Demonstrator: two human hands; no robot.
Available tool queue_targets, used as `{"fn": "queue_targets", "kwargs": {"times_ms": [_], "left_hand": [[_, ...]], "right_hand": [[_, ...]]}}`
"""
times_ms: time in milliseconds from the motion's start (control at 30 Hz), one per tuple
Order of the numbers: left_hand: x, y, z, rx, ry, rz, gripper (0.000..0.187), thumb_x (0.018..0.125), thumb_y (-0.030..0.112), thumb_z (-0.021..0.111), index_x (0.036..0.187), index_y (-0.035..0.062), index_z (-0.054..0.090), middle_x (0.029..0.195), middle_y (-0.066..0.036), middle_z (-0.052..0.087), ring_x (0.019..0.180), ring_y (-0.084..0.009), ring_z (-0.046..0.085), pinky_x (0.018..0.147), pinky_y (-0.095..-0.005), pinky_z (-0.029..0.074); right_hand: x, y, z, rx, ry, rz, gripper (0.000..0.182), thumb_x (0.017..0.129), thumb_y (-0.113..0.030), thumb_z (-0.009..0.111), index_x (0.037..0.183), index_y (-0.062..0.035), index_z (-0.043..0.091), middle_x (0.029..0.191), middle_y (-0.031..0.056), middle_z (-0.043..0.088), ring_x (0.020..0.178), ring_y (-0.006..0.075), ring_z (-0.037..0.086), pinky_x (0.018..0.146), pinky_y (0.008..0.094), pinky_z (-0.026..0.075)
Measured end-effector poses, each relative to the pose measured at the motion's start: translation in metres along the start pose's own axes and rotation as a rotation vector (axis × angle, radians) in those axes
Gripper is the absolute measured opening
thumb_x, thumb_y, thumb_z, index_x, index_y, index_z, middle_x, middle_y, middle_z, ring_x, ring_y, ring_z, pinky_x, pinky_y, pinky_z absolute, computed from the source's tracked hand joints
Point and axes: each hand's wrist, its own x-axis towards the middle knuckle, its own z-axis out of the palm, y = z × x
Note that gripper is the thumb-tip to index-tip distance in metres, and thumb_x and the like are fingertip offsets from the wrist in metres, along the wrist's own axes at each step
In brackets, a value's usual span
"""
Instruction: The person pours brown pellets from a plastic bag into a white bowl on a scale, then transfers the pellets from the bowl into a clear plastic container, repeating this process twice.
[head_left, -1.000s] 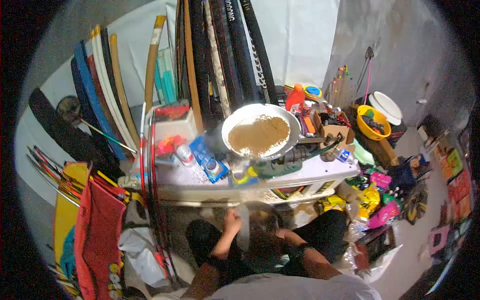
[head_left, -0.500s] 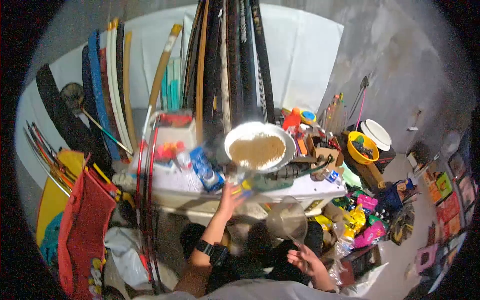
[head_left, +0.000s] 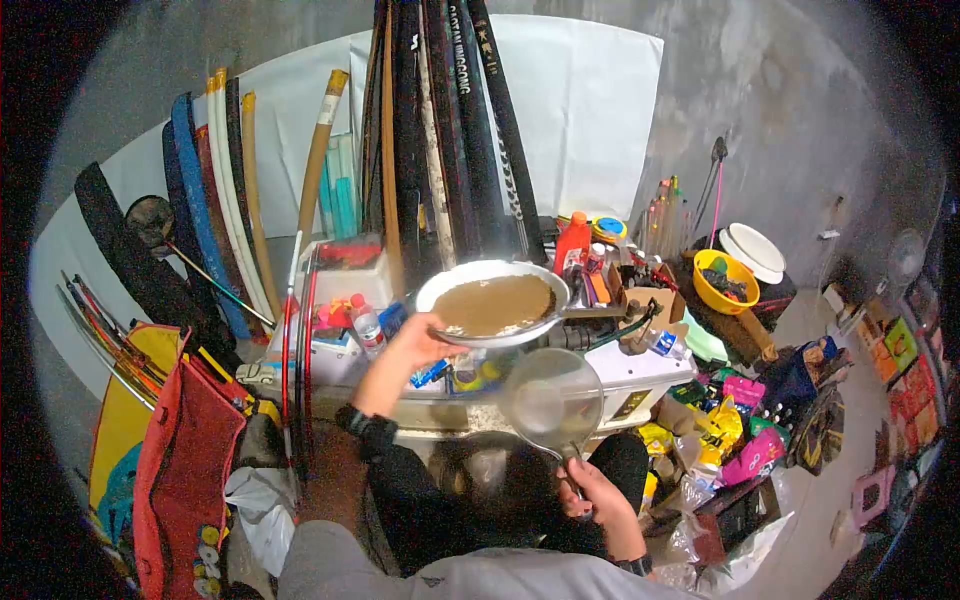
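My left hand (head_left: 418, 345) is closed on the near left rim of a wide white bowl (head_left: 545, 325), thumb up at the edge. Brown, fine-looking material (head_left: 495, 305) fills much of the bowl, which tilts a little and overlaps the white table behind it. In my right hand (head_left: 597, 490) is the handle of a round mesh strainer (head_left: 552, 400), fingers wrapped round it. The strainer is held up over my lap, just below and right of the bowl, and its mesh looks bare.
The white table (head_left: 625, 372) carries a clear bottle (head_left: 367, 325), a red bottle (head_left: 572, 242) and boxes. Red fishing rods (head_left: 297, 380) stand at its left, beside a red bag (head_left: 185, 460). Colourful packets (head_left: 715, 430) lie on the floor at right, below a yellow basin (head_left: 725, 300).
My left hand has gone from the table front up to the bowl's rim and gripped it; the bowl has shifted left and tilted. My right hand, loosely open before, is now closed round the strainer's handle.
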Motion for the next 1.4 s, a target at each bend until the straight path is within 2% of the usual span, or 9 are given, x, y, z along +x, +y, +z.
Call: {"fn": "queue_targets", "kwargs": {"times_ms": [167,233,267,333,433,500,567,767,1400], "left_hand": [[-0.067,-0.001,-0.066,-0.040,-0.123,0.000,0.049,0.071,0.006,0.050,0.119,0.0001,0.040,0.116,-0.020,0.050,0.108,-0.0367,0.051,0.095,-0.0451,0.043],[-0.080,-0.024,-0.130,1.483,0.020,0.610,0.039,0.075,0.013,0.055,0.110,-0.0033,0.047,0.106,-0.018,0.056,0.095,-0.0306,0.059,0.086,-0.0443,0.051],[-0.099,-0.035,-0.120,1.485,0.033,0.597,0.039,0.075,0.013,0.055,0.110,-0.0033,0.047,0.106,-0.018,0.056,0.095,-0.0306,0.059,0.086,-0.0443,0.051],[-0.149,-0.060,-0.090,-0.030,0.320,0.134,0.038,0.074,0.013,0.058,0.109,0.0020,0.050,0.100,-0.013,0.059,0.088,-0.0312,0.061,0.083,-0.0419,0.053],[-0.202,-0.087,-0.035,0.351,0.425,0.480,0.037,0.074,0.013,0.059,0.108,0.0025,0.052,0.097,-0.013,0.060,0.084,-0.0315,0.062,0.075,-0.0425,0.057],[-0.213,-0.098,-0.064,0.166,0.508,0.415,0.041,0.073,0.012,0.059,0.112,0.0025,0.050,0.097,-0.013,0.060,0.086,-0.0312,0.063,0.066,-0.0431,0.059],[-0.212,-0.118,-0.124,0.826,0.578,0.807,0.047,0.074,0.010,0.060,0.118,0.0036,0.045,0.103,-0.014,0.058,0.088,-0.0306,0.062,0.060,-0.0437,0.059],[-0.227,-0.080,-0.056,0.223,0.524,0.614,0.056,0.075,0.005,0.057,0.127,0.0049,0.036,0.112,-0.015,0.053,0.093,-0.0310,0.060,0.064,-0.0441,0.059],[-0.194,-0.078,-0.043,0.384,0.582,0.736,0.073,0.066,-0.005,0.049,0.133,0.0066,0.023,0.114,-0.017,0.048,0.092,-0.0305,0.059,0.061,-0.0397,0.060]], "right_hand": [[0.006,-0.002,0.000,-0.166,-0.025,-0.021,0.034,0.095,-0.041,0.040,0.089,-0.0075,0.047,0.052,0.0016,0.043,0.034,0.0086,0.032,0.038,0.0247,0.035],[0.012,-0.005,0.001,-0.195,-0.029,0.048,0.034,0.094,-0.040,0.041,0.089,-0.0074,0.047,0.054,0.0012,0.044,0.035,0.0083,0.033,0.038,0.0246,0.036],[0.016,-0.002,0.000,-0.215,-0.021,0.060,0.034,0.094,-0.041,0.042,0.089,-0.0071,0.047,0.054,0.0004,0.043,0.036,0.0082,0.034,0.038,0.0250,0.037],[0.025,0.004,-0.002,-0.232,-0.039,0.081,0.034,0.094,-0.041,0.043,0.089,-0.0069,0.047,0.055,0.0003,0.043,0.036,0.0080,0.034,0.039,0.0252,0.037],[0.034,0.008,0.002,-0.205,-0.073,0.156,0.034,0.093,-0.040,0.044,0.091,-0.0058,0.046,0.057,0.0000,0.043,0.037,0.0074,0.034,0.040,0.0254,0.039],[0.037,0.010,0.010,-0.194,-0.088,0.190,0.034,0.093,-0.039,0.046,0.091,-0.0052,0.046,0.058,-0.0001,0.043,0.038,0.0069,0.035,0.040,0.0254,0.039],[0.042,0.012,0.018,-0.183,-0.112,0.209,0.034,0.092,-0.039,0.047,0.091,-0.0046,0.045,0.058,-0.0004,0.042,0.039,0.0065,0.035,0.040,0.0254,0.039],[0.053,0.008,0.045,-0.169,-0.191,0.274,0.026,0.094,-0.034,0.046,0.091,-0.0078,0.044,0.058,-0.0028,0.040,0.039,0.0050,0.032,0.042,0.0250,0.037],[0.057,0.000,0.055,-0.185,-0.168,0.258,0.027,0.091,-0.035,0.052,0.088,-0.0092,0.044,0.060,-0.0035,0.040,0.042,0.0045,0.032,0.043,0.0235,0.036]]}}
